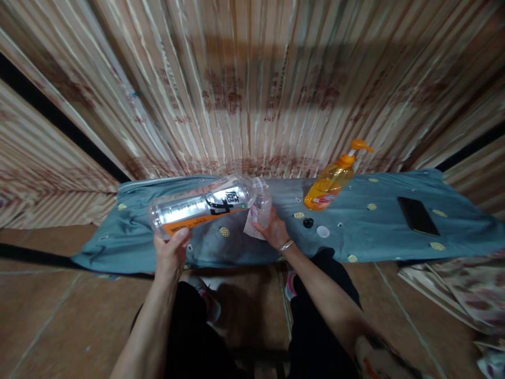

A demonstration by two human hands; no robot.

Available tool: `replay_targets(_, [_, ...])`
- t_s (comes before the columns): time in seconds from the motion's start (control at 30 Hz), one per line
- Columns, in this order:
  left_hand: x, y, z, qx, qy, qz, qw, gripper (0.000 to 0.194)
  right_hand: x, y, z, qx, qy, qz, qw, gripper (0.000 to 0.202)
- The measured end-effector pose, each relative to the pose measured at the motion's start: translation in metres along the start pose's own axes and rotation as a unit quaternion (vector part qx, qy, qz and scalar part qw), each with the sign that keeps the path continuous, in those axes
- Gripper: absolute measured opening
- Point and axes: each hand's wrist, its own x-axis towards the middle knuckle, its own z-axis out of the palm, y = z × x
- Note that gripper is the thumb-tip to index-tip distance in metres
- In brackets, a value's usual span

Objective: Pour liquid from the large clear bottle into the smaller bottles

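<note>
My left hand (172,250) is wrapped round the base end of a large clear drink bottle (201,206) with a silver and orange label. This bottle is tipped nearly level, its neck pointing right. Its mouth meets the top of a small clear bottle (262,202), which stands roughly upright with my right hand (274,230) closed round its lower part. Whether liquid runs between them cannot be made out. Under the small bottle lies a pale sheet or cloth (252,227). A bracelet circles my right wrist.
An orange pump bottle (327,184) stands right of my hands on a blue-green cloth (379,221). Nearer lie a small black cap (308,223) and a white round lid (323,231). A dark phone (418,216) rests farther right. Behind hangs a striped curtain (252,105).
</note>
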Motion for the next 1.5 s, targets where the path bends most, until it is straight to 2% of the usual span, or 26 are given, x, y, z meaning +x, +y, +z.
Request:
replay_targets(0.27, [-0.004, 0.002, -0.004, 0.011, 0.015, -0.025, 0.999, 0.043, 0.000, -0.002, -0.001, 0.001, 0.006, -0.009, 1.000, 0.072])
replay_targets(0.5, [-0.005, 0.005, -0.002, -0.006, 0.014, -0.018, 1.000, 0.048, 0.000, -0.002, -0.001, 0.034, 0.002, -0.006, 0.999, 0.071])
replay_targets(0.73, [-0.003, 0.000, -0.001, -0.010, 0.026, -0.018, 0.999, 0.049, 0.000, -0.006, -0.006, 0.023, -0.005, 0.001, 1.000, 0.068])
replay_targets(0.93, [-0.001, -0.005, -0.001, -0.010, 0.052, -0.045, 0.998, 0.052, 0.000, -0.006, -0.007, 0.021, 0.000, 0.005, 1.000, 0.070])
replay_targets(1.13, [0.003, -0.003, 0.000, -0.002, 0.017, -0.010, 1.000, 0.038, 0.001, -0.003, -0.002, 0.015, 0.008, -0.009, 1.000, 0.069])
replay_targets(1.5, [0.012, 0.002, 0.001, 0.011, -0.007, -0.007, 1.000, 0.038, 0.001, -0.001, 0.004, 0.057, 0.017, -0.009, 0.998, 0.071])
